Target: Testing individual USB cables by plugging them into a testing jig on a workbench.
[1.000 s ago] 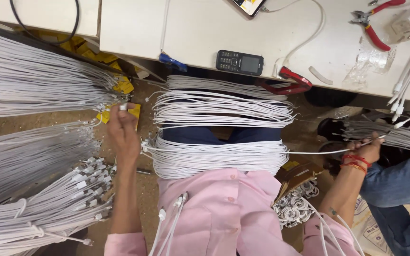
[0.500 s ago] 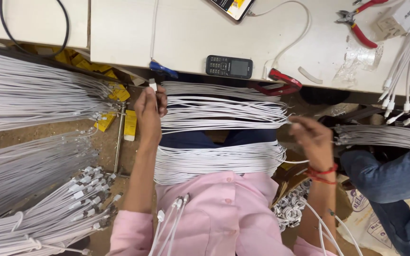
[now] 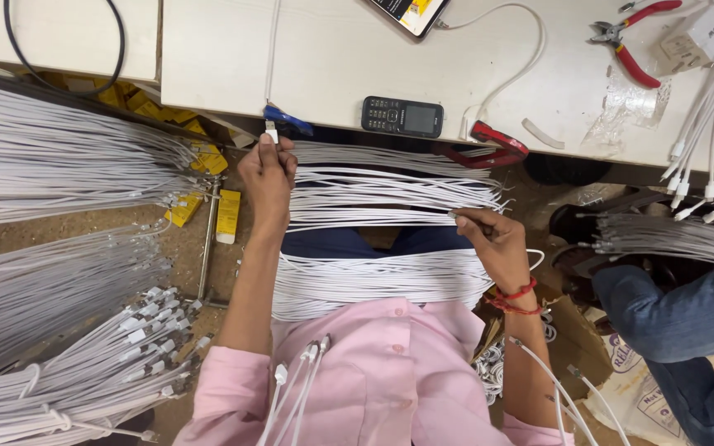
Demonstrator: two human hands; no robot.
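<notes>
left hand (image 3: 268, 177) pinched shut on a small white connector (image 3: 271, 133), held up at the table edge (image 3: 233, 103) just beside a blue clip (image 3: 287, 121); from that plug, a thin white cable (image 3: 273, 49) running up across the tabletop; right hand (image 3: 489, 241) curled narrow, fingertips nipping the ends of the white cable bundle (image 3: 382, 194) draped across the lap, red thread bands (image 3: 516, 299) at the wrist.

half a second back, left hand lower and nearer the bundle, now lifted to the table edge; right hand then raised with open fingers above the bundle's right end, now lowered onto it and closed.

above, on the pale tabletop: a black keypad phone (image 3: 402, 116), a red clamp (image 3: 497, 146) at the edge, red-handled pliers (image 3: 628, 43), a white charger block (image 3: 697, 38), crumpled clear plastic (image 3: 634, 111); to the left, broad sheaves of white cables (image 3: 51, 157) with small yellow packets (image 3: 228, 215) on the brown floor and a heap of plug ends (image 3: 146, 334); to the right, more cables (image 3: 671, 239) and another person's blue-trousered leg (image 3: 671, 310); pink shirt (image 3: 373, 372) below with loose cables over it.
</notes>
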